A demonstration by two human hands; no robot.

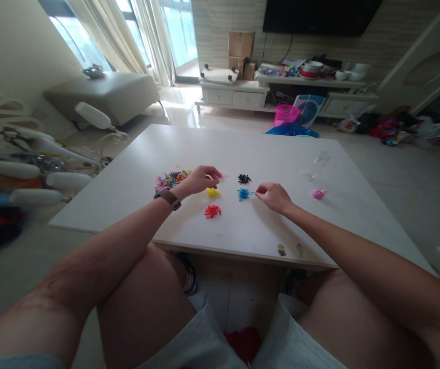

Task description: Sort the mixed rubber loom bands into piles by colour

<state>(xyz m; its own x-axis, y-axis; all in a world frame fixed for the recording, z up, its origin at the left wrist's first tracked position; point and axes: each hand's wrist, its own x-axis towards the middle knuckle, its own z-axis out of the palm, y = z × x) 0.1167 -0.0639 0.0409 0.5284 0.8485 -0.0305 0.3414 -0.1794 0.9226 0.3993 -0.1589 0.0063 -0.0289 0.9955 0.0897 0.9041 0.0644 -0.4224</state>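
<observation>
My left hand, with a watch on its wrist, pinches a small pink piece just above a yellow pile. Beside that wrist lies a mixed, many-coloured pile. My right hand has its fingertips closed on a thin blue piece at the right edge of a blue pile. Behind the blue pile is a black pile. A red pile lies nearest to me, in front of the yellow one.
On the white table stand a clear container and a pink object at the right. A small yellow-and-blue figure lies by the front edge. White lamp arms stand at the left.
</observation>
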